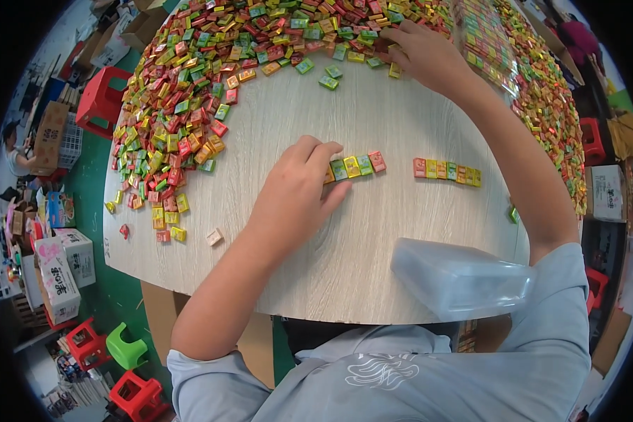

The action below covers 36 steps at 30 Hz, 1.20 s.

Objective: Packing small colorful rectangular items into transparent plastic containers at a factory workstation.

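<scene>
My left hand (295, 190) is at the middle of the table, thumb and fingers closed around the left end of a short row of small wrapped candies (352, 167). Green, yellow and red pieces show side by side; the hand covers the row's left end. Farther off, my right hand (429, 60) reaches to the near edge of a big heap of the same candies (288, 35), its bent fingers apart among the pieces. To the right of the held row lies a second straight row of candies (448, 171), red, orange, yellow and green.
A clear plastic box (457, 278) lies near the table's front edge. Packed candies under clear film (482, 42) stand at the far right, beside more loose ones (552, 133). A pale piece (214, 236) lies front left. Red stools (102, 100) and cartons (60, 278) surround the table.
</scene>
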Each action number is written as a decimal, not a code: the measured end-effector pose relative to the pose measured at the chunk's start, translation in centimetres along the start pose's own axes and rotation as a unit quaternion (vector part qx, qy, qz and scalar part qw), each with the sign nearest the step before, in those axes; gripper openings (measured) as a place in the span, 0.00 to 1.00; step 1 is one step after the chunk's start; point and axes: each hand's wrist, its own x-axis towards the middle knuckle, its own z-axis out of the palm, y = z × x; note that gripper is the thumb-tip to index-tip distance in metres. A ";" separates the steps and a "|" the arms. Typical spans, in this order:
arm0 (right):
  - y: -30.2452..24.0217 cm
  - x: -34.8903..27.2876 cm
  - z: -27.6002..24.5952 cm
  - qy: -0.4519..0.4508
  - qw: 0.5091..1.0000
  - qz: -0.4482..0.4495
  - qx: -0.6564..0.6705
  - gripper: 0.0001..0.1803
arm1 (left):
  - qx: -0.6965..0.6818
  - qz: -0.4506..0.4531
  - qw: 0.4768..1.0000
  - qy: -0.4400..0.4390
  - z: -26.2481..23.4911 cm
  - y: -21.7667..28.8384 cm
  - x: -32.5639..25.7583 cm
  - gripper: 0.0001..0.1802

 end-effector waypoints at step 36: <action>-1.2 -1.9 -1.6 -0.004 0.987 -0.086 0.139 0.13 | -0.022 -0.005 0.999 -0.034 -0.9 -0.5 0.0 0.20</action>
